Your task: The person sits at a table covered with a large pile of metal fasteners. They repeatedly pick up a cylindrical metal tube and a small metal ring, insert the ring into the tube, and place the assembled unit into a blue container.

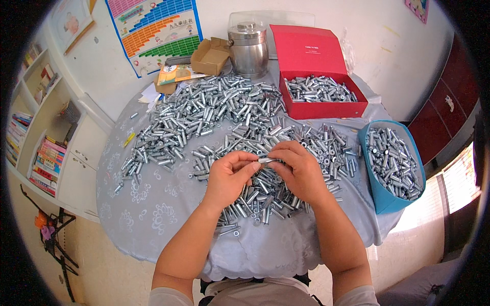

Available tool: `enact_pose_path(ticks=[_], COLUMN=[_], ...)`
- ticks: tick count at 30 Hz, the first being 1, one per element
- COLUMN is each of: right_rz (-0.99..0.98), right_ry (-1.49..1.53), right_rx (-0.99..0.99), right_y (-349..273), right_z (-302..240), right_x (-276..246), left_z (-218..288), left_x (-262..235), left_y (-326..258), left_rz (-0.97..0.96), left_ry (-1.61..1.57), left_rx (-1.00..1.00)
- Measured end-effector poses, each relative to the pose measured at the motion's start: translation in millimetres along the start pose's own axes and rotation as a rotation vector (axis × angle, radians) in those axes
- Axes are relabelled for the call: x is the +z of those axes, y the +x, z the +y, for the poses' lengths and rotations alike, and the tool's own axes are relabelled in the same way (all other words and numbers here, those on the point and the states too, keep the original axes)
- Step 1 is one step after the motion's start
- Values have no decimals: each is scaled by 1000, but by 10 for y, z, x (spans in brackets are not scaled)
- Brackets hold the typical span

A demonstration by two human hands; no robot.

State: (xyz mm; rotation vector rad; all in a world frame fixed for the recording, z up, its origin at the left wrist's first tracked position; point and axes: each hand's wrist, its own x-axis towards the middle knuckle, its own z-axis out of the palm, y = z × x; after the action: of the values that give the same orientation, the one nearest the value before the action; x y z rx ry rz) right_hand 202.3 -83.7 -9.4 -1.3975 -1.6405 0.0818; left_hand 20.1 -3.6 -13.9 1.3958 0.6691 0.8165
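Between both hands, above the middle of the table, is a small silvery expansion bolt (265, 160), lying roughly level. My left hand (227, 176) pinches its left end with thumb and forefinger. The fingers of my right hand (301, 171) close round the right end and partly cover it. Right beneath the hands spreads a heap of loose metal sleeves and bolts (260, 199). A larger heap of similar metal pieces (204, 107) lies behind, toward the far left. One loose nut (236, 233) sits near the table's front edge.
A red box (326, 110) with its lid raised holds metal pieces at the far right. Beside it, a blue fabric bin (393, 204) is full of bolts. A steel pot (248, 51), a cardboard box (210, 56) and a booklet (176, 74) stand at the back of the grey-clothed table (163, 204).
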Motion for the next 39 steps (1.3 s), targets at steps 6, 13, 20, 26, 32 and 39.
enact_pose_path(ticks=[6, 13, 20, 26, 32, 39], right_rz=[-10, 109, 161, 201, 208, 242], right_ry=[-174, -212, -102, -84, -51, -31], right_rx=[70, 99, 161, 104, 105, 109], right_y=[-7, -5, -14, -8, -17, -5], right_z=[21, 27, -23, -54, -58, -55], right_x=[-44, -31, -37, 33, 46, 36], left_z=[-134, -56, 491, 211, 89, 122], left_x=[-82, -151, -733, -1182, -1065, -1145], left_y=[62, 34, -91, -287, -353, -347], left_rz=[203, 205, 394, 144, 130, 68], left_ry=[277, 603, 609, 1138, 1273, 1215], left_rx=[144, 341, 101, 79, 113, 88])
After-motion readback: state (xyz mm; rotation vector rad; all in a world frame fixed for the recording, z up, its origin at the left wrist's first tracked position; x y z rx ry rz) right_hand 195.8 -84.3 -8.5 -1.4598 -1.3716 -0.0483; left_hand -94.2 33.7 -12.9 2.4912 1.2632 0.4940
